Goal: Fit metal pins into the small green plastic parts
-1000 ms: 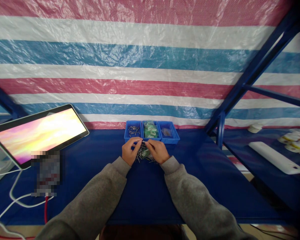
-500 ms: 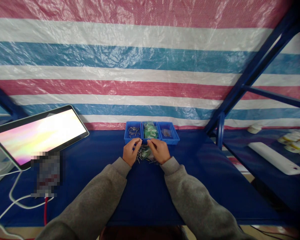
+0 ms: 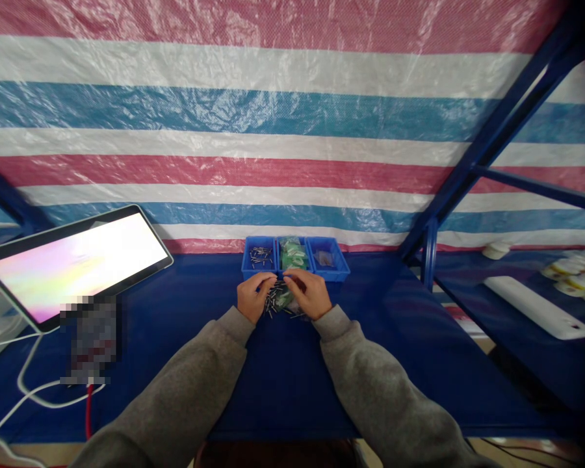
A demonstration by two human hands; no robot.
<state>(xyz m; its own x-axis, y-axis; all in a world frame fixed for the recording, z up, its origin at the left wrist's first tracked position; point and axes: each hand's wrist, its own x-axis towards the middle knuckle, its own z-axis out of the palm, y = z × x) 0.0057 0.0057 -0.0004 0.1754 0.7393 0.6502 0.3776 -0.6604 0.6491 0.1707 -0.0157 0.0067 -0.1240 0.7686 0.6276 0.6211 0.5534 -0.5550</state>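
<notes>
Left hand [image 3: 251, 298] and right hand [image 3: 312, 294] curl over small pins [image 3: 273, 301]; grip too tiny to tell.

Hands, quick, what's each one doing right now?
Left hand: fingers curled over the small metal pins, grip unclear.
Right hand: fingers bent at the same pile, grip unclear.

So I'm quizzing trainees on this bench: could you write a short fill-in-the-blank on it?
1. Three small blue plastic bins stand in a row; the green parts lie in the ___ one.
2. The loose pile of small metal pins lies between the left hand and the ___ hand.
3. The tilted flat screen stands to the person's ___.

Missing: middle; right; left
</notes>
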